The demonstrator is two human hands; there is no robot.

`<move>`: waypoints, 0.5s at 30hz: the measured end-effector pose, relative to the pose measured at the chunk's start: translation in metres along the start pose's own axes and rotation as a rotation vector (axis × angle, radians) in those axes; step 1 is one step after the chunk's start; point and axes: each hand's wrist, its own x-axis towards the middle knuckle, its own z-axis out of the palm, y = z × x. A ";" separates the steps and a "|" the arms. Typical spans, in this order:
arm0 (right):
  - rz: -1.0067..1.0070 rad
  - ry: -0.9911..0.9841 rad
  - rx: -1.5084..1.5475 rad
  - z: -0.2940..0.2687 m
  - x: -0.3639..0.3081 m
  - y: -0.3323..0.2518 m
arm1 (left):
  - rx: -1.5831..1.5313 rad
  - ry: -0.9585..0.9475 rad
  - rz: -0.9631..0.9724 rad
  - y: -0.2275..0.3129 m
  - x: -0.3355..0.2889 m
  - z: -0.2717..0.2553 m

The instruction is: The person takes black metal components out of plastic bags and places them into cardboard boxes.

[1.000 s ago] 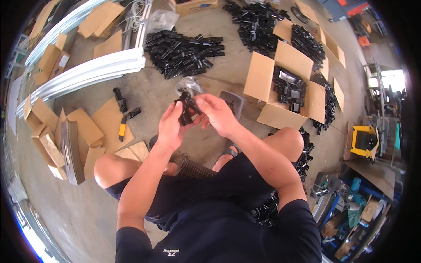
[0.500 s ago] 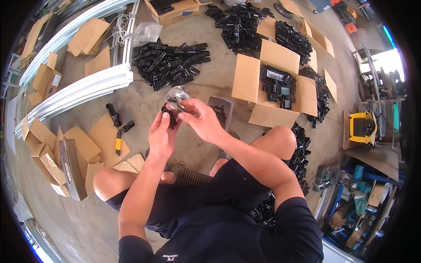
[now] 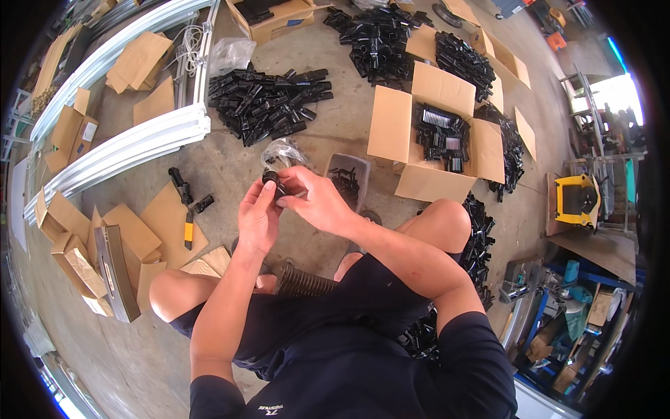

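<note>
A small black part with a rounded end (image 3: 273, 179) is held between my two hands above the concrete floor. My left hand (image 3: 257, 218) grips it from the left, thumb pressed on its side. From the right, my right hand (image 3: 317, 201) pinches it with thumb and bent fingers, which hide its lower portion. Just beyond the fingers lies a crumpled clear plastic bag (image 3: 285, 151). To the right of it stands a grey plastic bin (image 3: 336, 162) holding small black pieces (image 3: 345, 183), partly covered by my right hand.
Heaps of black parts (image 3: 269, 101) lie ahead, with an open cardboard box (image 3: 391, 126) of them at right. White metal rails (image 3: 125, 148) run along the left. Flattened cardboard (image 3: 157, 209) carries a yellow-and-black cutter (image 3: 188, 229). A coiled spring-like object (image 3: 303, 281) sits between my legs.
The black part has turned in my fingers: a pale round face showed at its top before, and now a dark end does. My right hand has shifted slightly down and left.
</note>
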 end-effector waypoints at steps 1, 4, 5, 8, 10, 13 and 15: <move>0.005 -0.002 -0.011 -0.001 0.000 0.000 | 0.002 -0.007 -0.010 0.002 -0.002 0.005; 0.004 0.018 -0.033 0.000 -0.001 0.000 | 0.049 -0.014 -0.054 0.006 -0.004 0.016; -0.006 0.043 -0.036 0.000 -0.001 0.001 | 0.090 -0.007 -0.079 0.007 -0.003 0.013; -0.040 0.065 -0.046 0.001 -0.001 -0.001 | 0.191 -0.032 -0.150 0.018 -0.001 0.014; -0.081 0.040 -0.032 0.004 -0.001 -0.001 | 0.225 -0.025 -0.158 0.024 0.000 0.006; -0.102 -0.046 -0.085 0.001 -0.002 -0.009 | 0.215 0.013 -0.118 0.019 0.003 -0.011; 0.002 -0.077 -0.177 -0.007 0.006 -0.022 | 0.194 0.014 -0.083 0.020 0.002 -0.004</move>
